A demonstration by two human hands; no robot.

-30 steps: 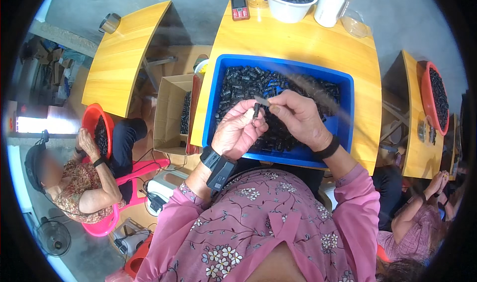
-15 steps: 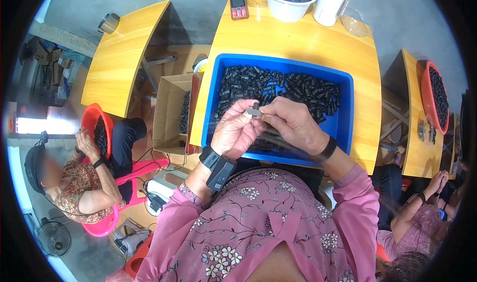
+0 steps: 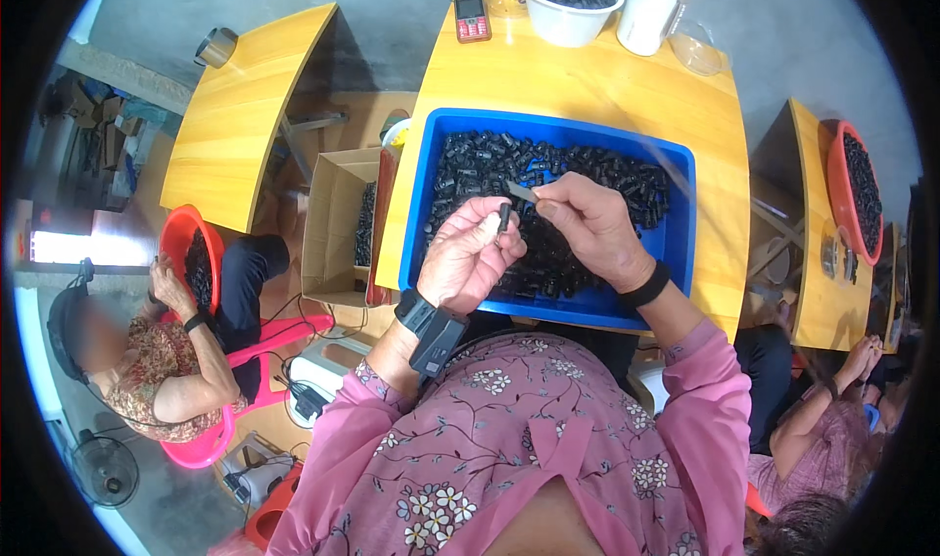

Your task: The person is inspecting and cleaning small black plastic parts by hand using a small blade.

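Between thumb and fingers, my left hand (image 3: pixel 468 248) grips a small black plastic part (image 3: pixel 504 217), which stands roughly upright. My right hand (image 3: pixel 594 225) pinches a short, flat grey blade (image 3: pixel 521 192), its free end pointing left just above the black part; a small gap shows between them. Both hands hover over a blue tray (image 3: pixel 682 262) filled with many loose black plastic parts (image 3: pixel 490 155). Some blue bottom shows through among them. The ends of the fingers on the blade are partly hidden.
The tray sits on a yellow wooden table (image 3: pixel 587 86). Behind it are a mobile phone (image 3: pixel 472 20), a white bowl (image 3: pixel 571 23) of black parts and a white jug (image 3: pixel 650 8). A cardboard box (image 3: pixel 328 223) stands left. Co-workers sit at both sides, near red basins (image 3: pixel 176 225).
My right hand has drawn the blade off the black part, up and slightly right, and its tip now points up-left. My left hand stays nearly in place with the part.
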